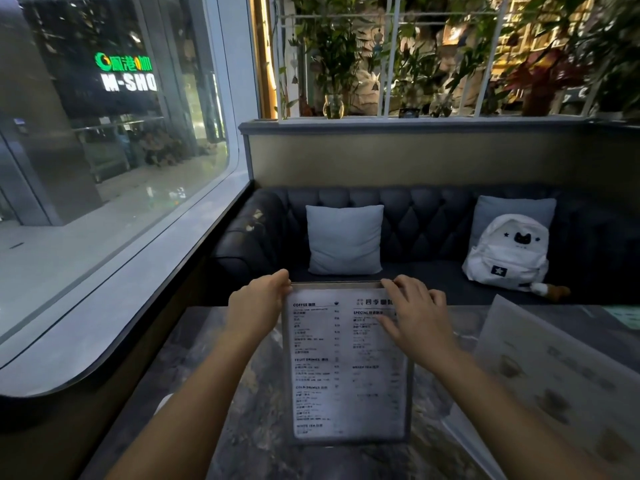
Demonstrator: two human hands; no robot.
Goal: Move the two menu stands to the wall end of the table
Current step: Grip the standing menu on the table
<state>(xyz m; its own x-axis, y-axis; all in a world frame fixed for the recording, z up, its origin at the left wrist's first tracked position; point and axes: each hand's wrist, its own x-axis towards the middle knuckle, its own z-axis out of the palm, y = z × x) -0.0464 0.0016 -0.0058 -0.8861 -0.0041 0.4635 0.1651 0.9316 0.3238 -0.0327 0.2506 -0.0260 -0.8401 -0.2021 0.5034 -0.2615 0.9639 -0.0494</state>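
A clear menu stand (343,372) with a printed drinks list stands upright in the middle of the dark marbled table (242,393). My left hand (258,304) grips its top left corner. My right hand (414,313) holds the top right edge, with the fingers spread over the front of the sheet. A second menu stand (554,379) with pale pictures stands at the right, angled toward me, with no hand on it.
A window ledge and glass wall (114,271) run along the table's left side. Behind the table is a dark tufted sofa (426,223) with a grey cushion (344,239) and a white backpack (507,254). A green paper (623,315) lies at the far right.
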